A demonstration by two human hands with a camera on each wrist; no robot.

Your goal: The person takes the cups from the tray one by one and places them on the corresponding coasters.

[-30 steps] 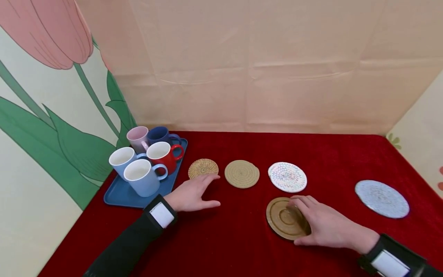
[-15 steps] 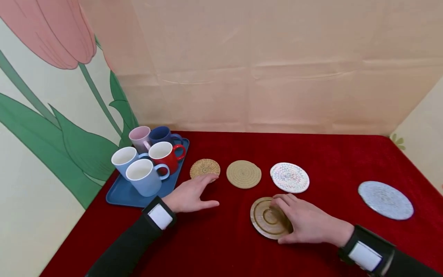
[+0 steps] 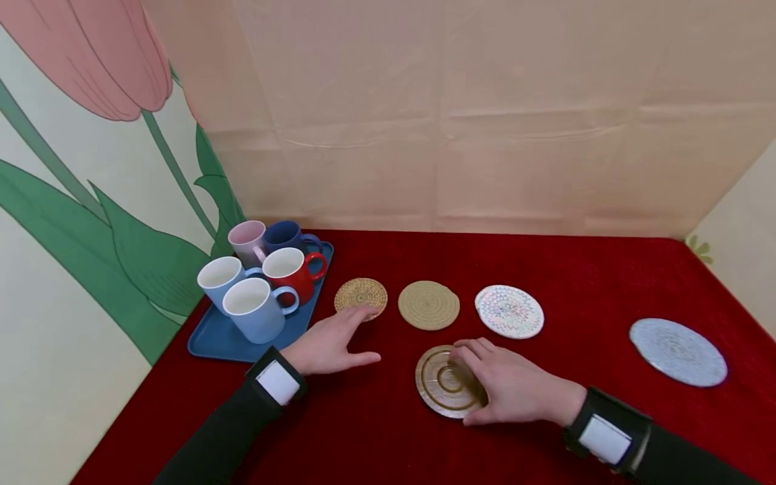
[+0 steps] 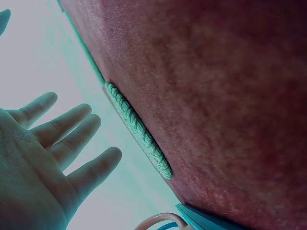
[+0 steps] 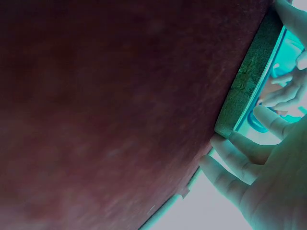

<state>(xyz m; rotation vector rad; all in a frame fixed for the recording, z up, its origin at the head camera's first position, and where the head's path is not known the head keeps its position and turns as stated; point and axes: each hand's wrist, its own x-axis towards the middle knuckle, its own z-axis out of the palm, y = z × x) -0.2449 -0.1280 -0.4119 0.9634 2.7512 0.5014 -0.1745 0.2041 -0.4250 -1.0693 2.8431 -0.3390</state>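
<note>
My right hand (image 3: 509,384) grips a round wooden coaster (image 3: 435,384) with ring-shaped grooves, close over the red cloth. Thumb and fingertips sit at opposite sides of its rim. In the right wrist view the coaster's thick edge (image 5: 249,76) shows between the thumb and the fingers (image 5: 230,179). My left hand (image 3: 327,343) has relaxed, spread fingers and holds nothing. Its fingertips overlap the front of a small woven straw coaster (image 3: 360,294) in the head view. Seen from the left wrist, the left hand (image 4: 48,163) is apart from a braided coaster edge (image 4: 136,129).
A blue tray (image 3: 212,340) at the left carries several mugs: light blue (image 3: 256,316), red (image 3: 297,275), pink (image 3: 247,239) and dark blue (image 3: 281,236). A beige coiled coaster (image 3: 428,305), a white patterned one (image 3: 509,311) and a pale blue oval mat (image 3: 677,352) lie on the red cloth (image 3: 582,269).
My right hand has moved left with the wooden coaster, from below the white patterned coaster to below the beige one. The left hand has hardly moved.
</note>
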